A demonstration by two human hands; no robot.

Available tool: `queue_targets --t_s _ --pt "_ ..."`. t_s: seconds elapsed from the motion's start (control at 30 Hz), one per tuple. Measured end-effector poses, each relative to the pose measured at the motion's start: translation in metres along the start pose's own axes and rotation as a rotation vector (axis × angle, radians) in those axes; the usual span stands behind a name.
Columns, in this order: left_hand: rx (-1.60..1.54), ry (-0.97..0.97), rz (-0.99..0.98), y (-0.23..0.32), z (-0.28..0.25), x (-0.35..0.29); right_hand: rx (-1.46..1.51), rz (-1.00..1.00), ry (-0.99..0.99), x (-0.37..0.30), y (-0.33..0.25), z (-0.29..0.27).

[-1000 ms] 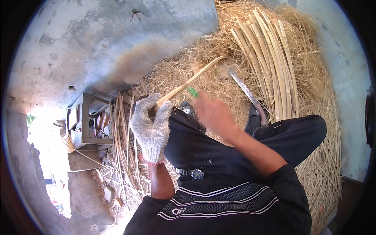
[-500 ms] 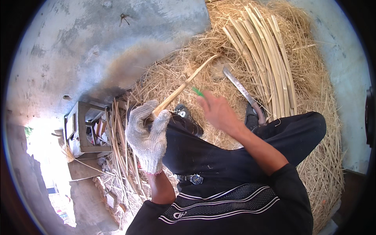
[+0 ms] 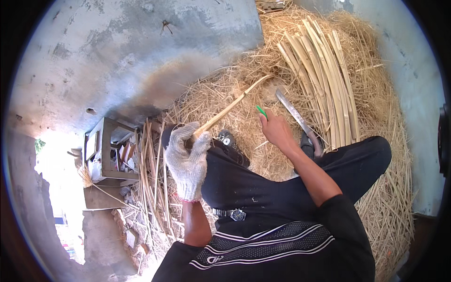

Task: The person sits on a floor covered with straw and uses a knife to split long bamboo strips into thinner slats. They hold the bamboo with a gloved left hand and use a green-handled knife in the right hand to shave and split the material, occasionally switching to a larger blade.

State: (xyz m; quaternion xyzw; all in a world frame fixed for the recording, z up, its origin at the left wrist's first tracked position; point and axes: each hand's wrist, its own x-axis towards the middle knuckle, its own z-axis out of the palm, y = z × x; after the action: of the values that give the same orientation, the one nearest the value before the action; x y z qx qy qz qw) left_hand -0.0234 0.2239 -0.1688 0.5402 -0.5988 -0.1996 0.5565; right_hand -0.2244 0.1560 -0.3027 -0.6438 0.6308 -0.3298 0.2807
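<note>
My left hand (image 3: 185, 164), in a pale knitted glove, grips the lower end of a split bamboo strip (image 3: 230, 108). The strip slants up and to the right, its thin far end over the straw. To the right of it, apart from it, my bare right hand (image 3: 278, 132) is closed on a slim green object (image 3: 261, 112). Only its green end shows beyond the fingers, so its kind is unclear. A machete (image 3: 293, 112) with a brown handle lies just beyond my right hand, the handle by my shoe.
A row of long split strips (image 3: 324, 80) lies on straw (image 3: 263, 164) at the far right. Loose sticks (image 3: 152, 169) and a cluttered wooden cabinet (image 3: 110, 152) are on the left. A worn wall (image 3: 141, 47) rises at the back left. A wristwatch (image 3: 237, 215) rests at my waist.
My right hand has moved right, away from the bamboo strip, with the green object still in it. My left hand keeps its grip. The whole view has shifted slightly.
</note>
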Motion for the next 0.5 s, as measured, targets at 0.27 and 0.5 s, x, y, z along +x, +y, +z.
queue_targets --t_s 0.27,0.5 --pt "-0.005 0.044 -0.010 0.011 0.021 0.013 0.101 0.008 -0.026 -0.011 -0.035 -0.005" --pt "-0.011 -0.005 0.006 0.009 0.014 0.003 0.250 -0.294 -0.012 -0.041 -0.080 -0.015"
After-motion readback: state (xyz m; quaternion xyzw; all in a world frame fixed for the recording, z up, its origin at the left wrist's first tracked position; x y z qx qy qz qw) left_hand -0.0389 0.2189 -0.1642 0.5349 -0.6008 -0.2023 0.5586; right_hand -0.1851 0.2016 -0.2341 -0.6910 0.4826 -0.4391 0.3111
